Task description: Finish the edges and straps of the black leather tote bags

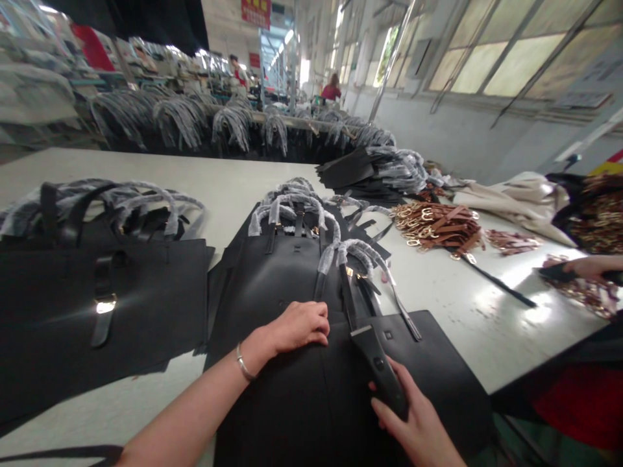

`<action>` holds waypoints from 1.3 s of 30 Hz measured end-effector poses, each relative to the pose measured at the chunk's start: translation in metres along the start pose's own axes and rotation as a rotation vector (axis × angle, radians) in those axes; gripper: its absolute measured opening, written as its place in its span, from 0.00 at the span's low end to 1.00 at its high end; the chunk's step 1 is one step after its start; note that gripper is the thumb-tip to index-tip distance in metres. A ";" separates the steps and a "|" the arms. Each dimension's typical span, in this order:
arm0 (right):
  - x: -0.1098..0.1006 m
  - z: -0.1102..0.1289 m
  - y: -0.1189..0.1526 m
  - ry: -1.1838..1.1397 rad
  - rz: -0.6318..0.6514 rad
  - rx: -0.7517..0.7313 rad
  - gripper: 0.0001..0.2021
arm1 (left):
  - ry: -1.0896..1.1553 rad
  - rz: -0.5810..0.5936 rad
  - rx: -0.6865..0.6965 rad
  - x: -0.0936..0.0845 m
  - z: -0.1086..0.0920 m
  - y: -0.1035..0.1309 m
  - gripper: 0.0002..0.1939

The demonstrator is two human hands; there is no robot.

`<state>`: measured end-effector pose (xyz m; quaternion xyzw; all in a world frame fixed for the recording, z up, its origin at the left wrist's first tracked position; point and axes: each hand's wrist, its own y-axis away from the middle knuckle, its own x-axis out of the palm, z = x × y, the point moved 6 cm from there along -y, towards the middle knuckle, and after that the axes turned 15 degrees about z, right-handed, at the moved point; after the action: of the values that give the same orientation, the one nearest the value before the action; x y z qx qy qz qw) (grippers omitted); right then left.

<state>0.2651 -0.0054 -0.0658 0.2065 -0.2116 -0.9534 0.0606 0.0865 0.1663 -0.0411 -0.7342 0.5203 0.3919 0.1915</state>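
Note:
My right hand (416, 405) is wrapped round a black electric hair clipper (382, 373). The clipper's metal blade points up and away, close to the base of a plastic-wrapped handle (357, 250). Curled at the top edge of a black leather bag panel (302, 389), my left hand (302, 326) grips it beside that handle; its fingertips are partly hidden. A metal bangle (243, 363) is on the left wrist. More black bag panels (277, 266) with wrapped handles lie overlapped beyond my hands.
To the left is another stack of black panels (156, 279) with a buckled strap (104, 305). Brown straps with gold clasps (438, 227) are heaped at right on the pale table (243, 167). Another person's hand (594, 267) reaches in at the right edge. Wrapped handles (185, 120) hang behind.

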 end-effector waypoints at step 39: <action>0.022 0.099 -0.040 0.105 0.500 0.167 0.09 | 0.136 -0.398 -0.621 0.078 -0.042 0.055 0.07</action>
<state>0.2029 0.0633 -0.0093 0.2013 -0.3304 -0.8760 0.2880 0.0637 0.0678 -0.0688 -0.8683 0.2355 0.4365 -0.0028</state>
